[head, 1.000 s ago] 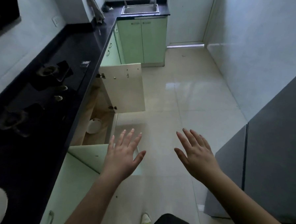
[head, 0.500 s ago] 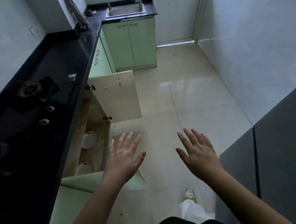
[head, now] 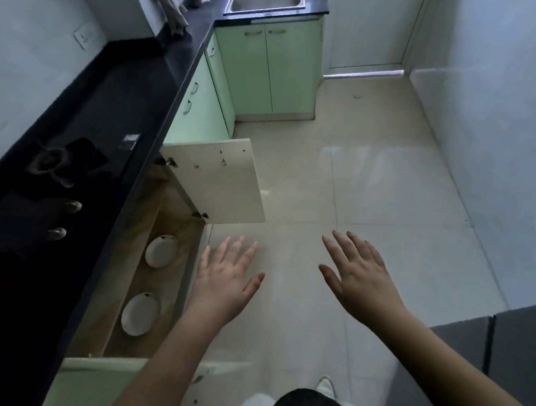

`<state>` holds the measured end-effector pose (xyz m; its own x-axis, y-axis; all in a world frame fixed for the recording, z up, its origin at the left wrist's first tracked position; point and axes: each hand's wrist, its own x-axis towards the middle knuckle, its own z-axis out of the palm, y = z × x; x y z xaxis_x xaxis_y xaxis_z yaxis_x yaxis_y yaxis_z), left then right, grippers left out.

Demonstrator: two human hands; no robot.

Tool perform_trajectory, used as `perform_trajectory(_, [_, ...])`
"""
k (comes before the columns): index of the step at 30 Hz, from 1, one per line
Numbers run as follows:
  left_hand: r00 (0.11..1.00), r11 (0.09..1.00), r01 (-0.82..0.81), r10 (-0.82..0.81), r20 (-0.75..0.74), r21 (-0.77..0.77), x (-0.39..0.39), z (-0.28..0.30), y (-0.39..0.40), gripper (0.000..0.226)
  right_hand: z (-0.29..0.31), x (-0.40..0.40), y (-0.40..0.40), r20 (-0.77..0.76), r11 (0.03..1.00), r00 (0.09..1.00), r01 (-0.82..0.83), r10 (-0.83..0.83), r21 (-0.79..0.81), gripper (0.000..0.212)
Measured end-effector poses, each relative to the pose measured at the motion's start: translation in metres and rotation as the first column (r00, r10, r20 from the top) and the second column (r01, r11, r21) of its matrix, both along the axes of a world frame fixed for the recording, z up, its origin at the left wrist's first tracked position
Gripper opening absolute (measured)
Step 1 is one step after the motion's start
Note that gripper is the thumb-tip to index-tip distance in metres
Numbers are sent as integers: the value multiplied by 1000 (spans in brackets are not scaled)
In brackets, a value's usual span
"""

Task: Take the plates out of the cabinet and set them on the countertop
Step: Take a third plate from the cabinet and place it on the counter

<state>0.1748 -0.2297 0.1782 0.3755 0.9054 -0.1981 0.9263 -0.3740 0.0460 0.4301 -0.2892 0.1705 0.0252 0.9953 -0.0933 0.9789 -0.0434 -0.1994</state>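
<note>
Cabinet (head: 164, 259), doors open: two plates (head: 161, 251) (head: 140, 313) on its floor, both now in view where one showed a second ago. Left hand (head: 225, 278) and right hand (head: 359, 276) spread wide, empty, outside cabinet. Bench (head: 93, 131) above cabinet. Reach pending.

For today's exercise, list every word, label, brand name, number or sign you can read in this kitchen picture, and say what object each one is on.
No text can be read anywhere in this view.
Small label on the stove top: a pale patch, too small and blurred to read.
Wall switch plate: no legible marking.
Plates in the open cabinet: each has a dark spot at its rim, no lettering discernible.
</note>
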Motion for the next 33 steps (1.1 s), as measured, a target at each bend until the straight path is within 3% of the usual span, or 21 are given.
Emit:
perform_trajectory(10, [969,970,-241,241,62,7,-38,-32,68,77,-12,-26,133,-72,974,971,-229,228,-6,60])
perform_trajectory(23, [840,847,-530,531,112,-42,-128,-32,151,73,19,-116,298,-67,825,822,-566,565,8,70])
perform_trajectory(29, [743,749,-663,661,105,-27,-142,-36,163,84,9,-161,359,-75,710,708,-704,702,-7,65])
perform_trajectory(33, [642,647,-761,761,94,-35,-137,-32,170,79,7,-188,397,-39,560,559,-829,828,4,61])
